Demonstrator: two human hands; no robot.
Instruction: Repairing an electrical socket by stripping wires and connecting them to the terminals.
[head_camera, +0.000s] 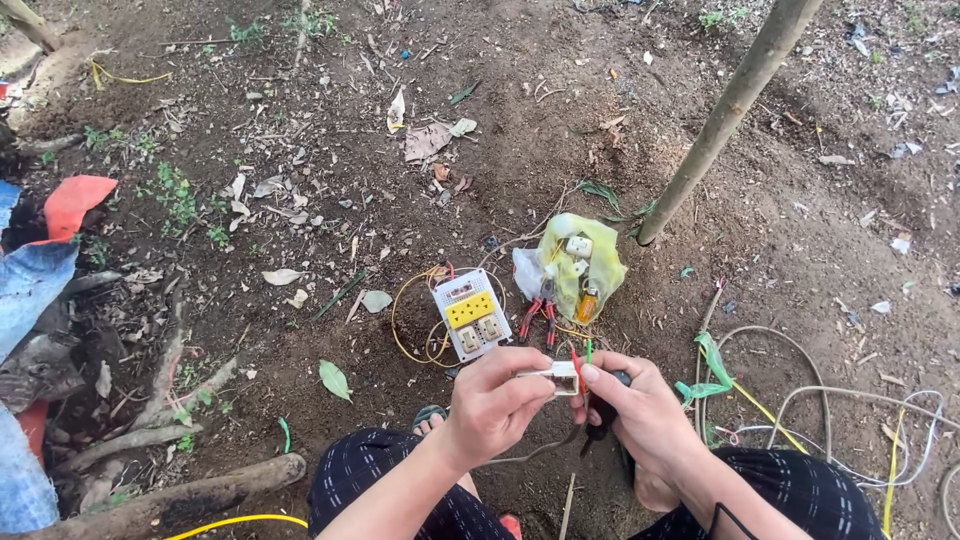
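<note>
Near the bottom centre, above the person's knees in dark patterned trousers (400, 480):

Left hand (492, 400): fingers clenched around a small white socket piece (556, 377), held just in front of the body.

Right hand (640, 408): fingers closed on a dark-handled tool (603, 415), possibly a screwdriver, though the grip hides most of it; its tip meets the socket piece. Thin red and green wires (581, 352) stand up between the two hands.

On the bare soil (300, 150), just beyond the hands: a white outlet panel (471, 312) with a yellow block and two sockets, lying flat on a loop of yellow cable (405, 325).

Right of the panel: red-handled pliers (537, 315), partly under a yellow-green plastic bag (580, 262) holding small parts.

Far right: a slanting thin tree trunk (725, 115) rising from the ground beside the bag.

Near right: loose grey and yellow cables (850, 420) and a green strip (712, 365).

Left edge: blue and red sheeting (40, 260), roots and fallen branches (170, 495).
</note>
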